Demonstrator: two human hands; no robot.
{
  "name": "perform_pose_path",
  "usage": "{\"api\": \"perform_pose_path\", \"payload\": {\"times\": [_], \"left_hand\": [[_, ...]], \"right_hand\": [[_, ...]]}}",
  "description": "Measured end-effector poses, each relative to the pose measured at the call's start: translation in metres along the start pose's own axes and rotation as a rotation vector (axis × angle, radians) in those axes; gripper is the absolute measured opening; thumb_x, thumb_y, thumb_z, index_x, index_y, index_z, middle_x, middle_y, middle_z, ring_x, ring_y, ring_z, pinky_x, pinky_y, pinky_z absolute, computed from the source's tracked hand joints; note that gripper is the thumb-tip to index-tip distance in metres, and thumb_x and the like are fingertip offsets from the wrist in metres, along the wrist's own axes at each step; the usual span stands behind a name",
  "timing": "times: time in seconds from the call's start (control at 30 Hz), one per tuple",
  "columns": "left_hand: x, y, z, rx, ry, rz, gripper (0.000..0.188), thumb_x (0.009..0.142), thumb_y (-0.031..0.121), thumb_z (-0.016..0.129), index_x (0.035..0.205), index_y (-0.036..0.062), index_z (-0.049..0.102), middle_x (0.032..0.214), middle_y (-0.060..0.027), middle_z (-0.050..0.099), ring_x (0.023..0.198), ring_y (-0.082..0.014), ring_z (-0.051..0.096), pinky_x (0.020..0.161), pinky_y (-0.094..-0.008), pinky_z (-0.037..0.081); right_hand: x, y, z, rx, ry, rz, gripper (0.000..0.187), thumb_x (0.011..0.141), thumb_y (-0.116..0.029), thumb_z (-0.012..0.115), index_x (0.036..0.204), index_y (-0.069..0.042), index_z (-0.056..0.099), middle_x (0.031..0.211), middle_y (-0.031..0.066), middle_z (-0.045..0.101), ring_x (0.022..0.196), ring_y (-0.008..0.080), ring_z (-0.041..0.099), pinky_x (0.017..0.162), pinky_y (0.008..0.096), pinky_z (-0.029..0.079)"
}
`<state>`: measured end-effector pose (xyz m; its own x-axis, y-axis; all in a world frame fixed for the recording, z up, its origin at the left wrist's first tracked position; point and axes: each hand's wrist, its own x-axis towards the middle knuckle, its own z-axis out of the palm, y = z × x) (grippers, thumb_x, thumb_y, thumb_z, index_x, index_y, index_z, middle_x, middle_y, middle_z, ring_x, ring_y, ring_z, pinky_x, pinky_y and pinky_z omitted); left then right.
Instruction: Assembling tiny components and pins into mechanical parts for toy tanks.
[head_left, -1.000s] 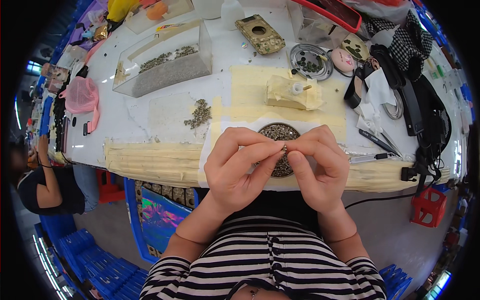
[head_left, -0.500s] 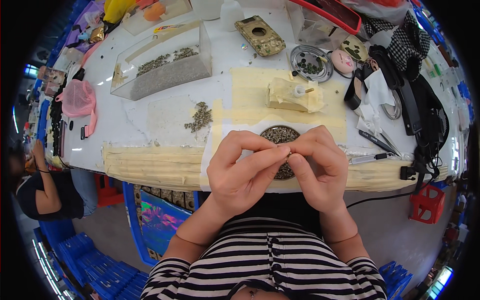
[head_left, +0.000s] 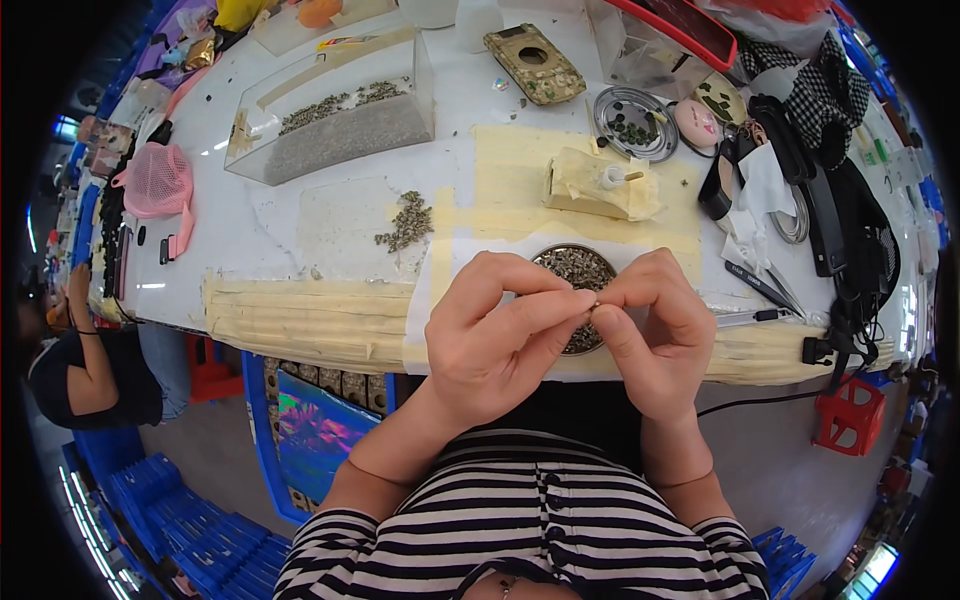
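My left hand (head_left: 505,335) and my right hand (head_left: 655,330) meet fingertip to fingertip above a round dish (head_left: 572,249) full of small grey-brown parts. Both hands are pinched closed. Whatever lies between the fingertips is tiny, and I cannot make out its kind. The dish rests on a white sheet (head_left: 425,300) near the table's front edge, partly hidden by my hands. Left of it lies a loose pile of similar small parts (head_left: 408,225). Beyond my right hand stands a tape-covered block (head_left: 590,190) with a small white bottle (head_left: 612,178) on it.
A clear box (head_left: 345,145) of small parts stands at the far left. Behind the block sit a camouflage toy tank hull (head_left: 535,65) and a round dish of dark green pieces (head_left: 635,125). Tweezers (head_left: 760,285) and black straps (head_left: 825,220) lie at right. A person (head_left: 95,375) sits far left.
The view has shifted slightly, so things on the table appear a little higher and to the right. My fingertips stay pinched together over the dish.
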<state>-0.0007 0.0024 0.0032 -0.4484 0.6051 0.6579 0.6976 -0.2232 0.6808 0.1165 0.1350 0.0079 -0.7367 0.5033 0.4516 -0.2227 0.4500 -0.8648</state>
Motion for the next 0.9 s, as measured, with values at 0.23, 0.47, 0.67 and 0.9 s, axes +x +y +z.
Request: {"api": "perform_pose_path", "payload": {"times": [0.23, 0.47, 0.67, 0.9], "left_hand": [[0.002, 0.0, 0.005, 0.026, 0.077, -0.05, 0.022, 0.075, -0.005, 0.078, 0.096, 0.0024, 0.073, 0.088, -0.0079, 0.065, 0.076, -0.0211, 0.062, 0.064, -0.0287, 0.049], [0.002, 0.003, 0.003, 0.036, 0.063, -0.069, 0.019, 0.077, -0.006, 0.077, 0.094, -0.0004, 0.071, 0.09, -0.01, 0.066, 0.079, -0.0209, 0.063, 0.068, -0.0288, 0.05], [0.012, 0.002, -0.006, 0.162, 0.071, 0.024, 0.023, 0.073, -0.006, 0.079, 0.095, 0.0017, 0.073, 0.087, -0.0082, 0.066, 0.074, -0.0213, 0.062, 0.062, -0.029, 0.049], [0.02, -0.002, -0.001, 0.157, 0.093, 0.03, 0.022, 0.074, -0.006, 0.078, 0.094, 0.0009, 0.073, 0.085, -0.0083, 0.065, 0.072, -0.0203, 0.062, 0.062, -0.0285, 0.049]], "right_hand": [[-0.002, -0.002, 0.006, -0.132, 0.143, -0.075, 0.013, 0.075, -0.003, 0.08, 0.087, -0.004, 0.073, 0.082, 0.0057, 0.066, 0.075, 0.0191, 0.056, 0.067, 0.0287, 0.044], [-0.002, -0.001, 0.005, -0.19, 0.092, -0.129, 0.018, 0.075, -0.002, 0.079, 0.092, -0.005, 0.075, 0.082, 0.0053, 0.065, 0.075, 0.0196, 0.056, 0.067, 0.029, 0.044], [0.016, -0.02, -0.019, -0.263, 0.132, -0.138, 0.015, 0.077, 0.0, 0.076, 0.091, -0.004, 0.075, 0.08, 0.006, 0.065, 0.072, 0.0197, 0.055, 0.065, 0.0292, 0.043], [0.067, -0.006, -0.024, -0.714, 0.147, -0.344, 0.011, 0.076, -0.006, 0.078, 0.086, -0.006, 0.072, 0.076, 0.0038, 0.059, 0.072, 0.0237, 0.054, 0.064, 0.0349, 0.042]]}}
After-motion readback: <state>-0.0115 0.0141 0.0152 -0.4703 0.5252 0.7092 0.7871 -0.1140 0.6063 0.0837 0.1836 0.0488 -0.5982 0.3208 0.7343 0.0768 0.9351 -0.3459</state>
